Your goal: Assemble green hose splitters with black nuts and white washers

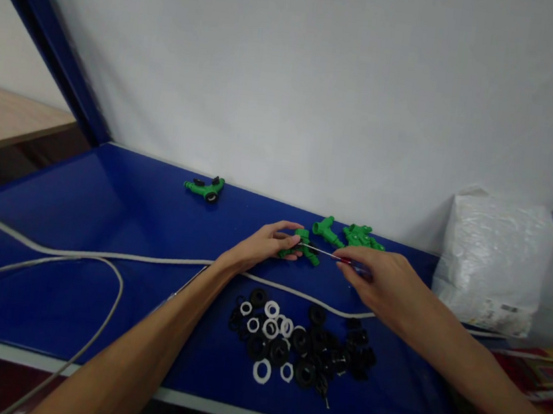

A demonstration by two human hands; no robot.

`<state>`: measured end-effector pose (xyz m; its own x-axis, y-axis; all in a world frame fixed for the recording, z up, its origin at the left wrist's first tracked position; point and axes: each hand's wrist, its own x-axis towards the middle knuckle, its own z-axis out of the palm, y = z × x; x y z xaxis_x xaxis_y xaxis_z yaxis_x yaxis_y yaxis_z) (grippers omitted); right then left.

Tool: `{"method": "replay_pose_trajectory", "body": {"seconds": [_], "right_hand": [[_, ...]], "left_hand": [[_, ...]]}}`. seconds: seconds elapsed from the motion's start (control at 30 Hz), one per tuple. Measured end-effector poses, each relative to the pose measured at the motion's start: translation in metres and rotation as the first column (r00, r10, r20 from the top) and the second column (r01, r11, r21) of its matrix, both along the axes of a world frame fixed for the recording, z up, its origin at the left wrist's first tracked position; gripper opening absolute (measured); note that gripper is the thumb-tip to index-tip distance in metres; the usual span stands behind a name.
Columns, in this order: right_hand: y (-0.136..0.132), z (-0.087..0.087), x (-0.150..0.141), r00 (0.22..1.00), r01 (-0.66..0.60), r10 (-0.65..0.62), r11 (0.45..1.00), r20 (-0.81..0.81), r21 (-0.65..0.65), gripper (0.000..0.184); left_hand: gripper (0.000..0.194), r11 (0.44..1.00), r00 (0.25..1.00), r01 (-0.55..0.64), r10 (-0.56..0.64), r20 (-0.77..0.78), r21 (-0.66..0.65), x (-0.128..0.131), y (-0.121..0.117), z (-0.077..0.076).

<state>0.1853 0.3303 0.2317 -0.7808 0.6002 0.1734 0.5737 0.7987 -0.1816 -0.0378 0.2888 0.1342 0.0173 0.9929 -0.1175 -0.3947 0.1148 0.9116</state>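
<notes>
My left hand is closed around a green plastic hose fitting on the blue table. My right hand pinches a thin screwdriver with a red handle, its metal tip touching the fitting. Behind them, near the wall, lie more green fittings. A finished green fitting with black parts lies apart at the back left. In front of my hands sits a heap of black and white rings.
A grey cable runs across the blue table and loops off its front edge. A white plastic bag stands at the right against the wall. Coloured packets lie at the far right. A wooden bench is at the left.
</notes>
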Motion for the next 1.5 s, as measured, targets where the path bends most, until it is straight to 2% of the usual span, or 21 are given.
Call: {"method": "replay_pose_trajectory", "body": {"seconds": [0.23, 0.33, 0.4, 0.53, 0.6, 0.8, 0.9, 0.97, 1.07, 1.2, 1.27, 1.33, 1.4, 1.5], "right_hand": [[-0.001, -0.002, -0.003, 1.0, -0.017, 0.017, 1.0, 0.002, 0.011, 0.028], [0.0, -0.002, -0.003, 0.997, -0.074, 0.072, 0.994, 0.024, 0.084, 0.029], [-0.001, 0.0, -0.005, 0.992, -0.108, 0.095, 0.977, 0.081, 0.181, 0.03], [-0.01, 0.008, -0.014, 0.965, -0.144, 0.039, 0.906, 0.259, 0.399, 0.032], [-0.017, 0.013, -0.017, 0.954, -0.198, 0.062, 0.863, 0.292, 0.465, 0.039], [-0.032, 0.022, -0.011, 0.898, -0.439, 0.336, 0.708, 0.283, 0.553, 0.059], [-0.029, 0.026, -0.017, 0.915, -0.401, 0.294, 0.743, 0.277, 0.536, 0.062], [-0.025, 0.028, -0.025, 0.917, -0.383, 0.249, 0.767, 0.31, 0.515, 0.054], [-0.019, 0.032, -0.038, 0.904, -0.384, 0.201, 0.77, 0.377, 0.51, 0.038], [-0.018, 0.034, -0.047, 0.913, -0.286, 0.049, 0.784, 0.405, 0.551, 0.033], [-0.019, 0.033, -0.048, 0.913, -0.268, 0.027, 0.791, 0.406, 0.55, 0.031], [-0.018, 0.032, -0.047, 0.915, -0.281, 0.051, 0.791, 0.4, 0.543, 0.03], [-0.015, 0.03, -0.045, 0.918, -0.303, 0.087, 0.783, 0.386, 0.544, 0.027], [-0.009, 0.028, -0.042, 0.915, -0.332, 0.133, 0.781, 0.38, 0.528, 0.022]], "left_hand": [[0.034, 1.0, 1.0, 0.005, -0.005, 0.003, 0.012, 0.0, 0.0, 0.0], [0.033, 1.0, 1.0, -0.004, 0.004, -0.001, 0.011, 0.0, 0.001, -0.002], [0.034, 1.0, 1.0, -0.005, 0.005, 0.004, 0.017, 0.0, 0.001, -0.004], [0.04, 0.999, 1.0, 0.003, -0.004, 0.012, 0.041, -0.001, 0.002, -0.007], [0.042, 0.999, 1.0, 0.006, -0.007, 0.014, 0.05, -0.002, 0.002, -0.008], [0.043, 0.995, 1.0, 0.024, -0.023, -0.013, 0.099, -0.004, 0.003, -0.011], [0.044, 0.993, 1.0, 0.021, -0.022, 0.008, 0.114, -0.003, 0.004, -0.013], [0.046, 0.995, 0.999, 0.022, -0.025, 0.026, 0.102, -0.003, 0.004, -0.014], [0.047, 0.996, 0.999, 0.026, -0.029, 0.031, 0.085, -0.002, 0.005, -0.013], [0.042, 0.999, 1.0, 0.017, -0.017, -0.002, 0.037, -0.002, 0.003, -0.008], [0.049, 0.999, 0.999, 0.041, -0.041, -0.023, 0.022, -0.003, 0.002, -0.004], [0.065, 0.996, 0.991, 0.081, -0.076, -0.111, 0.039, -0.003, 0.001, -0.001], [0.077, 0.993, 0.963, 0.091, -0.068, -0.262, 0.078, -0.002, 0.001, -0.001], [0.076, 0.988, 0.869, 0.04, 0.039, -0.493, 0.149, 0.002, -0.001, -0.001]]}}
